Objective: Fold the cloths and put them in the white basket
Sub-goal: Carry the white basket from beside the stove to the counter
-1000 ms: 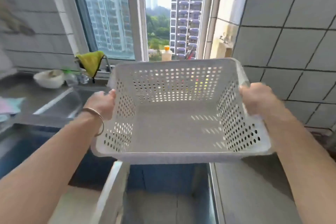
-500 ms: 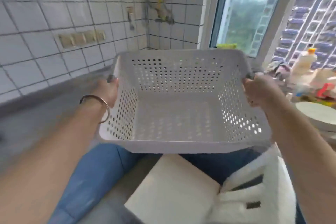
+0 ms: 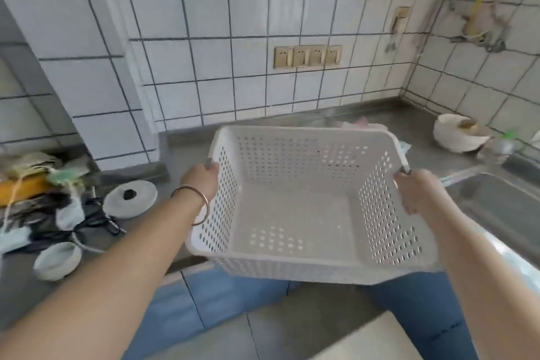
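While I hold it up over the grey steel counter (image 3: 187, 145), the white perforated plastic basket (image 3: 295, 213) sits between both my hands, nothing inside it; my left hand (image 3: 201, 181), a thin metal bangle (image 3: 194, 203) on its wrist, is clamped on the left rim, and my right hand (image 3: 415, 191) is clamped on the right rim; just past the far rim I can make out pale pinkish cloths (image 3: 361, 123), blurred; farther right lies a white tipped bowl (image 3: 454, 136), then the steel sink (image 3: 496, 202); well to the left are a round white lid (image 3: 130, 199), black cables (image 3: 90, 219) and a small white bowl (image 3: 57, 260).
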`<state>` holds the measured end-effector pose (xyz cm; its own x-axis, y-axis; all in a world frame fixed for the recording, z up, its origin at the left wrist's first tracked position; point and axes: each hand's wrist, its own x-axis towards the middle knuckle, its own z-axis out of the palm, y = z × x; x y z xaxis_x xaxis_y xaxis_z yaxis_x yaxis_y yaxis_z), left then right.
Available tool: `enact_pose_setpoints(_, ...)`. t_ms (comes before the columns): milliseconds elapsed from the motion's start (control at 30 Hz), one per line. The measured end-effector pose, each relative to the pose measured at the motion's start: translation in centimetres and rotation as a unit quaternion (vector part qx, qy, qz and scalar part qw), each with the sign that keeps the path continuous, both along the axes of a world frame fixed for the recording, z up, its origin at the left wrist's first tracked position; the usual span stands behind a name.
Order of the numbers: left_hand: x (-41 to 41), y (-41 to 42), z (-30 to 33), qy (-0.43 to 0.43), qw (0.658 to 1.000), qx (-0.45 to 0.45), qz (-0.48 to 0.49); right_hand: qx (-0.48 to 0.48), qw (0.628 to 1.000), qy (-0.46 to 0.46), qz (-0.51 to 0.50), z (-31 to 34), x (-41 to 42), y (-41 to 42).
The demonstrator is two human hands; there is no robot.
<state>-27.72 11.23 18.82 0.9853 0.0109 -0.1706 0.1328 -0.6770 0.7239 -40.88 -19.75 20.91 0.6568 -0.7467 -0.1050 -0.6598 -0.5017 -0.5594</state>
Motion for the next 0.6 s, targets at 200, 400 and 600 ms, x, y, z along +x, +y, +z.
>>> enact_pose_setpoints(200,8.8,2.5,-1.7,0.036,0.996,0.010,0.077,0.027,0.997,0.004,0.077,-1.9,13.8,0.7)
enact_pose_setpoints(400,17.6,4.9,-3.7,0.070,0.992,0.014,0.104,0.053,0.992,0.043,0.111,-4.0,25.5,2.5)
enact_pose_setpoints(600,27.3,6.8,-6.0,0.093,0.990,0.021,0.100,0.120,0.987,0.049,0.090,-5.5,34.4,4.5)
